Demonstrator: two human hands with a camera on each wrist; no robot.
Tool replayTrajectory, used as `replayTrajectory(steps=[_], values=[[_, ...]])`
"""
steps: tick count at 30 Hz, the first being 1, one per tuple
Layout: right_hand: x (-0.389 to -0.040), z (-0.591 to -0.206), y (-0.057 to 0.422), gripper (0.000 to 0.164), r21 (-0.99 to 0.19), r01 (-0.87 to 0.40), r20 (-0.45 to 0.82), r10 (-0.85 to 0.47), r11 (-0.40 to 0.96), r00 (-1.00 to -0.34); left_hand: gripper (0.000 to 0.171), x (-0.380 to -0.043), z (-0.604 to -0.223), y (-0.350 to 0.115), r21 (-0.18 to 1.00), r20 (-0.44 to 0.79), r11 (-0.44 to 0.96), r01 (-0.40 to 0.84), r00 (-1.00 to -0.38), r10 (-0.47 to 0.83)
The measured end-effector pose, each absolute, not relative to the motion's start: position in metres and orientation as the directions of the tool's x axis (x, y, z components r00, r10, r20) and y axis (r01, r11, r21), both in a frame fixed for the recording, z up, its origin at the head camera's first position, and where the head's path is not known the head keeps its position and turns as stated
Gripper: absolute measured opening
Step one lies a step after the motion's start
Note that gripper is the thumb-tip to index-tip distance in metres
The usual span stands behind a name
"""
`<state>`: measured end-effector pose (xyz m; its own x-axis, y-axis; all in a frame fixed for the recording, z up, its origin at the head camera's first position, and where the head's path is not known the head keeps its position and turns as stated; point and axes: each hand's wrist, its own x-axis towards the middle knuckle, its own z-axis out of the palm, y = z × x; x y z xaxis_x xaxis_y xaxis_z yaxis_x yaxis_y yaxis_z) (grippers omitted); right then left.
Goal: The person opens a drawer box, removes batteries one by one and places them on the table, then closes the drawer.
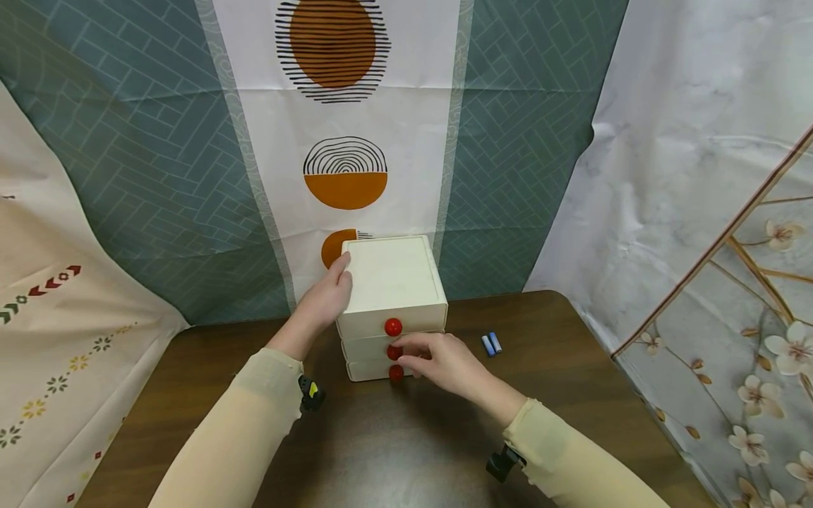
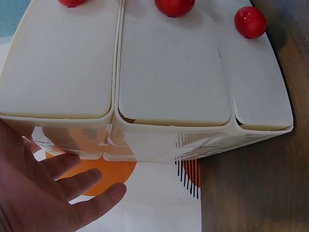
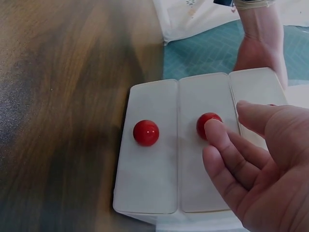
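A white three-drawer box (image 1: pixel 394 275) stands on the table, each drawer front bearing a round red knob. At its left side is my left hand (image 1: pixel 325 296), thumb by the top edge. The left wrist view shows that hand's fingers (image 2: pixel 99 205) extended and spread beside the clear side wall. My right hand (image 1: pixel 441 360) is in front of the box, at the middle knob (image 3: pixel 206 124). One fingertip overlaps this knob in the right wrist view, while the thumb (image 3: pixel 253 115) stands apart from it. The drawers look closed. Below is the bottom knob (image 3: pixel 146 133), uncovered.
Two small blue-and-white cylinders (image 1: pixel 492 343), like batteries, lie on the brown wooden table (image 1: pixel 540 395) right of the box. A patterned cloth (image 1: pixel 413 141) hangs close behind the box. Floral white fabric (image 1: pixel 699 212) borders the right side.
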<state>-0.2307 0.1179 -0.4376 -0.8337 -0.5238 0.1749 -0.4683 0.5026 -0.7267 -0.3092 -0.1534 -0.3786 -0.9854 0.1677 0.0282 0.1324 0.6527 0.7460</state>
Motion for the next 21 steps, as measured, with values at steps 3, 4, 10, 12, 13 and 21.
replayTrajectory(steps=[3,4,10,12,13,21], values=[[-0.232,-0.439,0.117,0.031,-0.714,-0.477,0.179,-0.524,0.513,-0.832,0.065,-0.309,-0.378,-0.154,0.745,0.030,0.653,0.133,-0.986,0.166],[-0.232,-0.440,0.116,0.031,-0.710,-0.480,0.181,-0.525,0.516,-0.832,0.065,-0.309,-0.378,-0.154,0.745,0.031,0.653,0.133,-0.986,0.166],[-0.235,-0.443,0.114,0.032,-0.694,-0.494,0.187,-0.531,0.524,-0.826,0.065,-0.309,-0.379,-0.154,0.745,0.027,0.654,0.129,-0.986,0.163],[-0.236,-0.444,0.113,0.032,-0.696,-0.495,0.188,-0.533,0.521,-0.825,0.065,-0.309,-0.379,-0.154,0.745,0.027,0.655,0.128,-0.986,0.163],[-0.236,-0.445,0.113,0.032,-0.697,-0.491,0.185,-0.531,0.522,-0.827,0.065,-0.309,-0.379,-0.154,0.746,0.027,0.654,0.128,-0.986,0.163],[-0.240,-0.449,0.113,0.032,-0.716,-0.460,0.167,-0.511,0.525,-0.843,0.065,-0.310,-0.379,-0.154,0.747,0.026,0.653,0.126,-0.987,0.160]])
